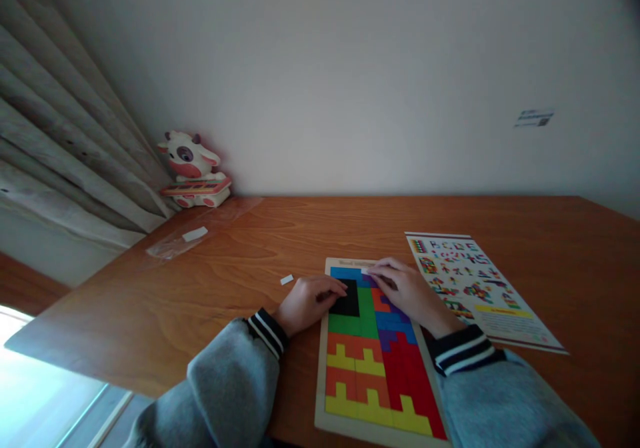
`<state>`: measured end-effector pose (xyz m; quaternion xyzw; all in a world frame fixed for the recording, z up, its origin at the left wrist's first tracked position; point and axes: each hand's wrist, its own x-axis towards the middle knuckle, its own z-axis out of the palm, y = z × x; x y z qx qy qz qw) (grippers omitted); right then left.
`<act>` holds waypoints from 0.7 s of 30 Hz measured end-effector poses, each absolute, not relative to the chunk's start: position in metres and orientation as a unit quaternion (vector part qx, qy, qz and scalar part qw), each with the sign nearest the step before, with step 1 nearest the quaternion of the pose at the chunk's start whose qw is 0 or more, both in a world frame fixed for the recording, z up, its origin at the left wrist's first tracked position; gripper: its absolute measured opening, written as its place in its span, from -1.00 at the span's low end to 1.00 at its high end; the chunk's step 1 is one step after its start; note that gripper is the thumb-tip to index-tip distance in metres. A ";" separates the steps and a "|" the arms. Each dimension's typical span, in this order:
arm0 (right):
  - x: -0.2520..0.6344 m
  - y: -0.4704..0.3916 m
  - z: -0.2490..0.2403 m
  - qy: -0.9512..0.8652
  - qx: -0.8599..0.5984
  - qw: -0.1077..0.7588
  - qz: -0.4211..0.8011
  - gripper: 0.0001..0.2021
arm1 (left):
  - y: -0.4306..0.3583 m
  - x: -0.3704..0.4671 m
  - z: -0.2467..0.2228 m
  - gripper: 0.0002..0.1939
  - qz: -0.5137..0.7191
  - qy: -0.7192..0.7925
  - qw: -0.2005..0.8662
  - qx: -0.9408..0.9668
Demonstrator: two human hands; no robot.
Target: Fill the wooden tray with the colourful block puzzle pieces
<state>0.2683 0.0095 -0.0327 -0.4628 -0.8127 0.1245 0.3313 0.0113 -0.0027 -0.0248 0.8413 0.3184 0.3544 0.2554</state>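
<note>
A wooden puzzle board (pixel 321 395) lies on the table, filled with coloured blocks in blue, green, orange, yellow, red and purple. At its upper left a black square area (pixel 351 303) shows among the blocks. My left hand (pixel 311 301) rests at the board's left edge, fingers bent together, their tips over the black area; whether they hold anything is hidden. Over the board's upper right, my right hand (pixel 403 288) has its thumb and fingers pinched beside a small white piece (pixel 365 272) near the top edge. What lies between those fingertips is too small to tell.
A printed pattern sheet (pixel 500 295) lies right of the board. A small white scrap (pixel 287 279) is left of it. Farther left are a clear plastic bag (pixel 173 245) and a cow toy (pixel 193 168). The wooden table (pixel 240 248) meets a wall behind; a curtain (pixel 65 135) hangs at left.
</note>
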 end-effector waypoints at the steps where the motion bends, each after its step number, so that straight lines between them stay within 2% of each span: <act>1: 0.268 0.008 -0.032 -0.819 -0.457 0.325 0.123 -0.76 | -0.003 0.011 -0.025 -0.81 0.353 0.317 0.255 0.843; 21: 0.274 0.008 -0.030 -0.847 -0.440 0.288 0.079 -0.75 | -0.002 0.011 -0.025 -0.85 0.329 0.334 0.256 0.846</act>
